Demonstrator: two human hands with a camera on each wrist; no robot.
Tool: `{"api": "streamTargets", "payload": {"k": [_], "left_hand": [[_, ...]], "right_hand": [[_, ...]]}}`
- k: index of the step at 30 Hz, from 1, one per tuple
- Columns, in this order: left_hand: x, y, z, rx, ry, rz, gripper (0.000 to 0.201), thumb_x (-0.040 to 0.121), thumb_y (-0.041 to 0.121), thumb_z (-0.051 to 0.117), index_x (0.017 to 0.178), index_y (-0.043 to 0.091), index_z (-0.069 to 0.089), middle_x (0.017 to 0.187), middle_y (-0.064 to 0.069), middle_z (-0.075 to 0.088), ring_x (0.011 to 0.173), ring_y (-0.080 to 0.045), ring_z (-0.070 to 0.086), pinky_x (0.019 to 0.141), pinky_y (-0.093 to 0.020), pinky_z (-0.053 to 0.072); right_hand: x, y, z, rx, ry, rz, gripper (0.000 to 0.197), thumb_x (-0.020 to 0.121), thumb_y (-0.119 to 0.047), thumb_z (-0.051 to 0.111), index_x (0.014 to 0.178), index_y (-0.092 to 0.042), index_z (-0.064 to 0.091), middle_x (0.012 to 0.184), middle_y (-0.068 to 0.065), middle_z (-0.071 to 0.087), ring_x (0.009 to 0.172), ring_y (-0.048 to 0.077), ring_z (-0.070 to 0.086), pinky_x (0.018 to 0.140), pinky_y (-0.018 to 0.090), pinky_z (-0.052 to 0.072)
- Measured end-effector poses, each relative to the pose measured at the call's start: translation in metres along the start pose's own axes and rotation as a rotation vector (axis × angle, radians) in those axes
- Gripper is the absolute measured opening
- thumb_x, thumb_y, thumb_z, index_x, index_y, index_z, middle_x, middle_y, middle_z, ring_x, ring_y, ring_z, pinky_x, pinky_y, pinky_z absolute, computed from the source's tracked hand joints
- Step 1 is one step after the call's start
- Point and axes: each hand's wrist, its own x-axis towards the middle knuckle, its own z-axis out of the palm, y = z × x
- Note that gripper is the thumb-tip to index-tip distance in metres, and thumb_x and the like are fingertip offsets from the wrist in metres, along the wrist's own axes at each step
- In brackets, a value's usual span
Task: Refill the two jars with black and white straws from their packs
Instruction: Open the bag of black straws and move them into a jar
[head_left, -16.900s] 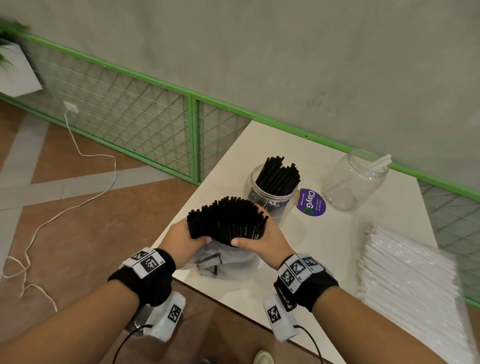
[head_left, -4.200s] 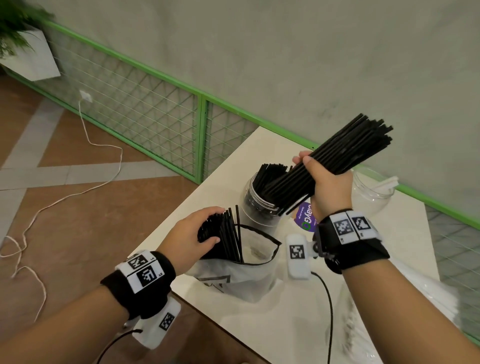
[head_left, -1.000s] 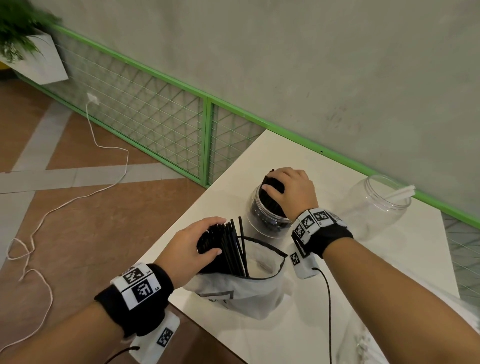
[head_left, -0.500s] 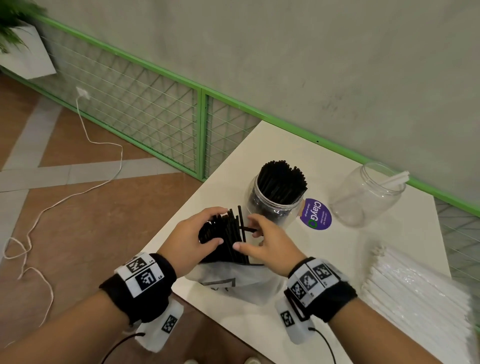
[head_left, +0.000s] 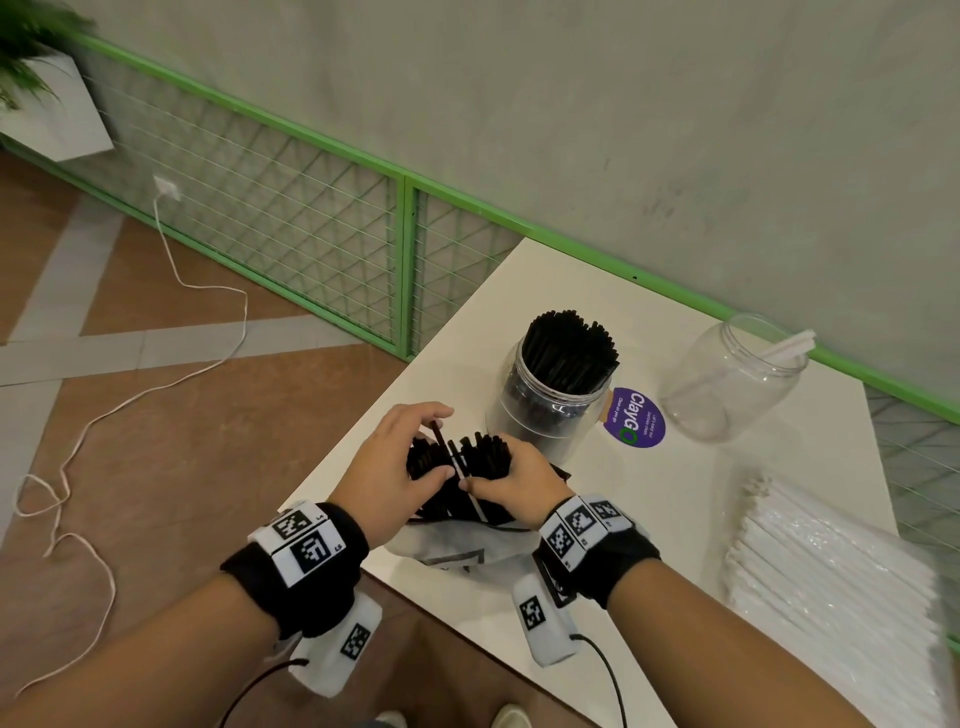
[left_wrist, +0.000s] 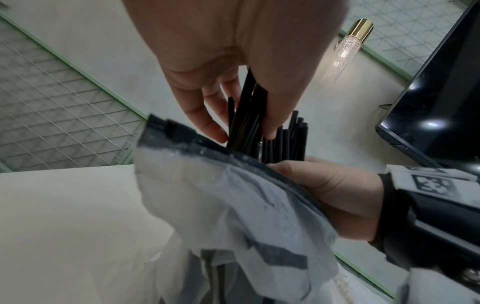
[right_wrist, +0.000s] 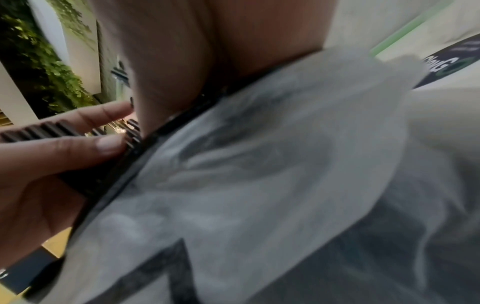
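Hands meet over the black-straw pack (head_left: 457, 545) at the table's (head_left: 675, 493) near corner: left hand (head_left: 395, 467) and right hand (head_left: 511, 486) curl their fingers around the black straws (head_left: 480, 457) standing in it. Just behind the pack stands the full black-straw jar (head_left: 556, 395); right of that, the nearly empty jar (head_left: 727, 389) and white-straw pack (head_left: 841, 587)

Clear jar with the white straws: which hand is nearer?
Right. The right hand grips the black straws in the bag, on the side toward the clear jar; the left hand grips them farther away.
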Motion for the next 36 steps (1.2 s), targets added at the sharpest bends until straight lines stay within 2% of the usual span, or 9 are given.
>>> {"api": "streamTargets", "payload": {"k": [4, 7, 10, 15, 18, 21, 24, 30, 36], "left_hand": [[0.000, 0.000, 0.000, 0.013, 0.036, 0.004, 0.042, 0.080, 0.011, 0.070, 0.110, 0.036, 0.055, 0.095, 0.017, 0.059, 0.093, 0.002, 0.054, 0.082, -0.008, 0.037], [0.001, 0.001, 0.000, 0.040, 0.074, 0.046, 0.038, 0.080, 0.009, 0.069, 0.105, 0.034, 0.059, 0.092, 0.016, 0.059, 0.091, 0.002, 0.054, 0.080, -0.004, 0.036], [0.001, 0.003, 0.001, 0.024, 0.093, 0.058, 0.036, 0.080, 0.007, 0.069, 0.103, 0.033, 0.060, 0.093, 0.016, 0.059, 0.092, 0.000, 0.055, 0.081, -0.004, 0.037], [0.000, 0.006, 0.003, 0.031, 0.064, 0.063, 0.035, 0.081, 0.008, 0.069, 0.103, 0.034, 0.060, 0.092, 0.016, 0.057, 0.091, -0.003, 0.055, 0.083, -0.012, 0.041], [0.001, 0.008, 0.004, 0.046, 0.051, 0.069, 0.035, 0.081, 0.008, 0.069, 0.103, 0.033, 0.060, 0.093, 0.016, 0.057, 0.091, 0.000, 0.054, 0.082, -0.007, 0.038], [0.002, 0.009, 0.004, 0.067, 0.030, 0.062, 0.035, 0.081, 0.008, 0.068, 0.104, 0.033, 0.060, 0.092, 0.016, 0.057, 0.091, 0.000, 0.054, 0.080, -0.005, 0.036], [0.003, 0.011, 0.005, 0.074, 0.014, 0.061, 0.036, 0.081, 0.008, 0.068, 0.102, 0.035, 0.058, 0.091, 0.015, 0.057, 0.090, -0.001, 0.055, 0.081, -0.012, 0.040], [0.005, 0.014, 0.007, 0.056, 0.022, 0.064, 0.038, 0.081, 0.007, 0.068, 0.101, 0.037, 0.058, 0.091, 0.014, 0.057, 0.089, -0.004, 0.056, 0.083, -0.023, 0.045], [0.005, 0.012, 0.006, 0.053, 0.031, 0.061, 0.040, 0.080, 0.007, 0.068, 0.100, 0.039, 0.057, 0.091, 0.015, 0.057, 0.089, -0.004, 0.056, 0.083, -0.022, 0.046]], "right_hand": [[-0.008, -0.007, -0.009, 0.135, 0.092, -0.107, 0.012, 0.083, -0.014, 0.071, 0.086, -0.012, 0.060, 0.079, 0.003, 0.061, 0.077, 0.012, 0.056, 0.079, 0.032, 0.048], [-0.017, -0.014, -0.021, 0.251, 0.244, -0.168, 0.009, 0.084, -0.011, 0.069, 0.088, -0.012, 0.061, 0.082, -0.001, 0.064, 0.081, 0.010, 0.059, 0.078, 0.020, 0.049], [-0.029, -0.006, -0.026, 0.322, 0.365, -0.164, 0.011, 0.082, -0.008, 0.070, 0.091, -0.007, 0.063, 0.083, 0.000, 0.065, 0.081, 0.009, 0.061, 0.077, 0.017, 0.049], [-0.039, 0.043, -0.006, 0.319, 0.320, 0.060, 0.012, 0.077, -0.003, 0.075, 0.082, -0.012, 0.068, 0.078, -0.003, 0.069, 0.076, 0.006, 0.064, 0.076, 0.024, 0.048], [-0.036, 0.053, -0.005, 0.295, 0.287, 0.101, 0.009, 0.077, -0.011, 0.078, 0.082, -0.011, 0.071, 0.079, 0.000, 0.072, 0.080, 0.013, 0.067, 0.077, 0.029, 0.050], [-0.034, 0.028, -0.025, 0.288, 0.307, 0.014, 0.004, 0.081, -0.017, 0.075, 0.079, -0.017, 0.072, 0.078, -0.003, 0.072, 0.080, 0.009, 0.067, 0.074, 0.021, 0.049], [-0.038, -0.008, -0.054, 0.263, 0.348, -0.124, 0.008, 0.086, -0.015, 0.068, 0.081, -0.012, 0.074, 0.084, 0.001, 0.074, 0.086, 0.011, 0.068, 0.081, 0.022, 0.052], [-0.033, -0.065, -0.104, 0.481, 0.461, -0.267, 0.009, 0.084, -0.017, 0.069, 0.077, -0.021, 0.074, 0.086, 0.011, 0.074, 0.094, 0.031, 0.070, 0.093, 0.049, 0.051], [0.005, -0.084, -0.128, 0.664, 0.583, -0.266, 0.010, 0.086, -0.004, 0.066, 0.092, 0.004, 0.063, 0.087, 0.014, 0.072, 0.086, 0.031, 0.071, 0.078, 0.037, 0.057]]}}
